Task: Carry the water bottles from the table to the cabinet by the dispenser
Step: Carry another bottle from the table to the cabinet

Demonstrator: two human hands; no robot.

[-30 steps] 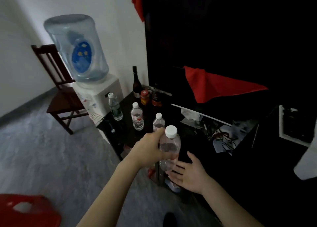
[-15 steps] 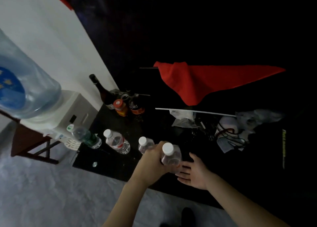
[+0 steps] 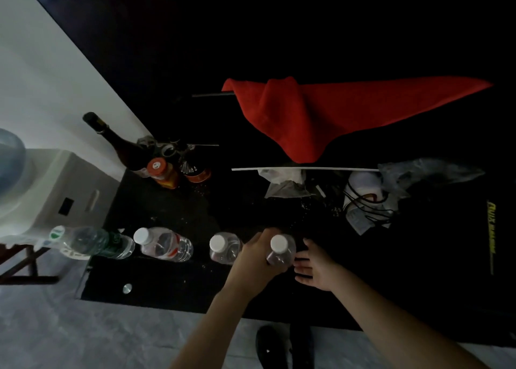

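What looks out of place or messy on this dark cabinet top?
Pale crumbs or specks lie scattered over the dark cabinet top near crumpled plastic bags. The water bottles stand upright, none spilled.

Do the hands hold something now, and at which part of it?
The left hand grips a white-capped water bottle round its body, below the cap. The right hand is open beside it and holds nothing.

Left hand (image 3: 255, 254) reaches forward, fingers curled in a firm grip; right hand (image 3: 317, 268) sits just beside it, palm turned inward, fingers (image 3: 303, 259) straight and spread, forearms bare.
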